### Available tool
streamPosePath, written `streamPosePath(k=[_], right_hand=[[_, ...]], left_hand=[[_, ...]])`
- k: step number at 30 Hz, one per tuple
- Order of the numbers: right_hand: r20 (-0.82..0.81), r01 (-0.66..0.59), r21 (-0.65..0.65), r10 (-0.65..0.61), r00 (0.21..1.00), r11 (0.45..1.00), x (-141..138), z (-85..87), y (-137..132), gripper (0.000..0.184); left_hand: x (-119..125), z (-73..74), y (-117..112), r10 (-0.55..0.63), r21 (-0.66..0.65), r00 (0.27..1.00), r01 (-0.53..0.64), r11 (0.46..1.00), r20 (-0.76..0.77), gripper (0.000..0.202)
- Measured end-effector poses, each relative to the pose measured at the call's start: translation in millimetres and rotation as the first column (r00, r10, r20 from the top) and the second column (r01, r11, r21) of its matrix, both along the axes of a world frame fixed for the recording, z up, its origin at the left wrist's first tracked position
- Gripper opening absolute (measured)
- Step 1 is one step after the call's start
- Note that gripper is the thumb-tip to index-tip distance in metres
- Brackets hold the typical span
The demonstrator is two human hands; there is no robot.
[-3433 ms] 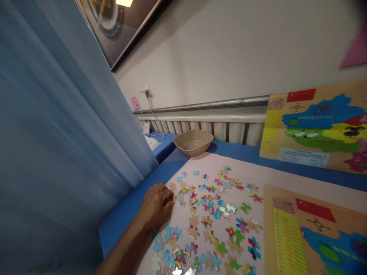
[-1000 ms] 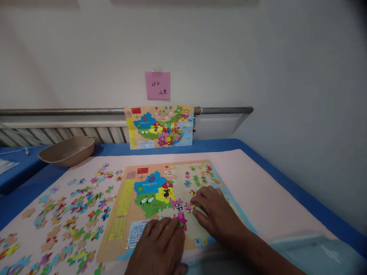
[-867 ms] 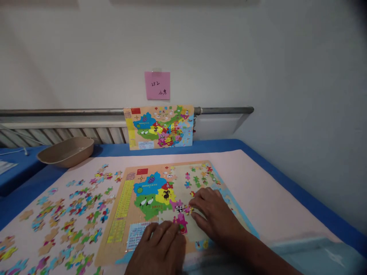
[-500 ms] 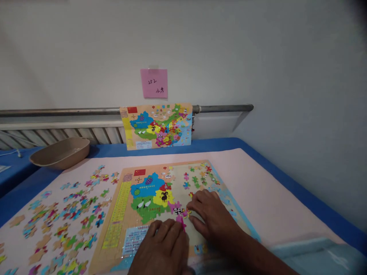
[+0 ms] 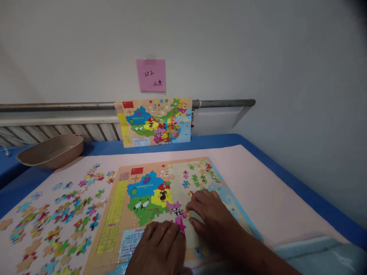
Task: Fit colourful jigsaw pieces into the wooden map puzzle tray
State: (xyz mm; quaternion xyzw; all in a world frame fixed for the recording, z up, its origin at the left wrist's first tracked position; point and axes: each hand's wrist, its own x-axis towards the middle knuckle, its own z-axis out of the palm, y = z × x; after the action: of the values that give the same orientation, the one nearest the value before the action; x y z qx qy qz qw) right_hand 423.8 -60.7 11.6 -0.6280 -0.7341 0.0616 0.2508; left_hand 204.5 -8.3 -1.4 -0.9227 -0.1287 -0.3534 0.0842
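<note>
A partly assembled jigsaw puzzle map lies on the pink cloth, its left part joined and its right part showing bare board. My right hand is over the middle of the board, thumb and fingers curled in a pinch at a small yellow-and-pink puzzle piece beside the panda picture. My left hand lies on the lower part of the puzzle, fingers extended close together and pointing forward. Just past its fingertips is a magenta piece. What lies under my left palm is hidden.
Many loose puzzle pieces are spread left of the board, and several more lie on its upper right. A brown basin stands at the back left. A reference map leans against the pipe. Light blue fabric lies front right.
The view has shifted slightly. My left hand has drawn back a little, so more of the magenta piece shows. My right hand stays at the same piece.
</note>
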Motion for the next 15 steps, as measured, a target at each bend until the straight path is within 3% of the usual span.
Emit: streamPosePath(k=[15], right_hand=[[0.033,0.033,-0.072,-0.030,0.999,0.997,-0.8,2.5,-0.7,0.025]], left_hand=[[0.5,2.7,7.0,0.046,0.024,0.986,-0.042,0.999,-0.162,0.051]])
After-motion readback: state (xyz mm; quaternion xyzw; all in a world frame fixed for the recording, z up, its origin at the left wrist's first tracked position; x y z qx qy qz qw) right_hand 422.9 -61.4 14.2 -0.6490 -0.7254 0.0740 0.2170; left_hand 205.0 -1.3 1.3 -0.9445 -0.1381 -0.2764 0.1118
